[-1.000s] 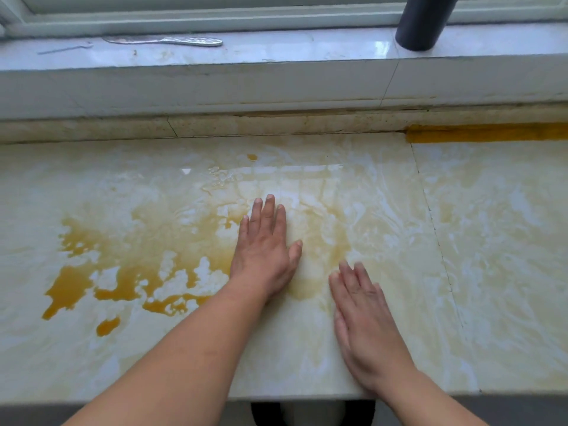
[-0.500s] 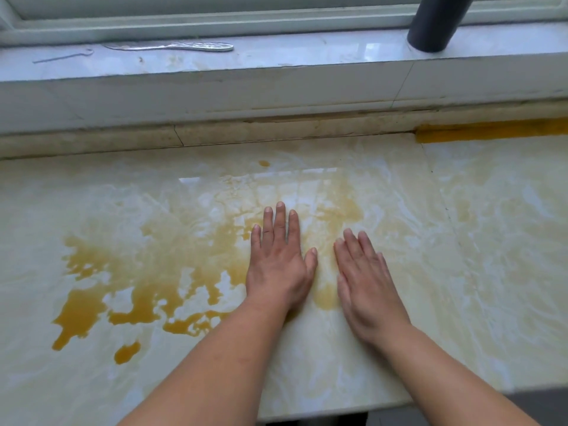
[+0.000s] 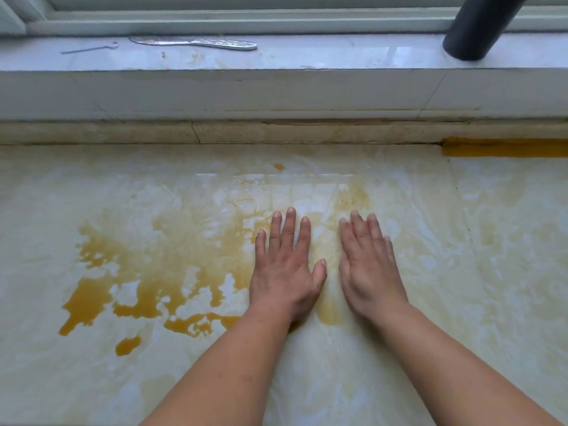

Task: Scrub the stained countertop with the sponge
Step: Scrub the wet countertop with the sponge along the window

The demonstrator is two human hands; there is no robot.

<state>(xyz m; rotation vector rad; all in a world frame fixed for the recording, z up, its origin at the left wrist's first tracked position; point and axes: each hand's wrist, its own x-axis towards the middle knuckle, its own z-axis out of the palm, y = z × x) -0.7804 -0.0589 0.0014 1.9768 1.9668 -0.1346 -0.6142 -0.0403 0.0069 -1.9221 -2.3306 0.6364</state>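
The pale marbled stone desk carries an orange-yellow liquid stain spreading left of the fingers. Both hands lie flat on it, fingers straight and released: left hand, right hand just beside. Beyond the fingertips, the white windowsill holds a dark cylinder and a silver patterned utensil.

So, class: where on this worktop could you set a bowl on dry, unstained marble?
Right of the right hand, past the slab seam, the pale marble countertop is bare. The near left corner too. Crowded: the orange-brown spill left of the left hand.
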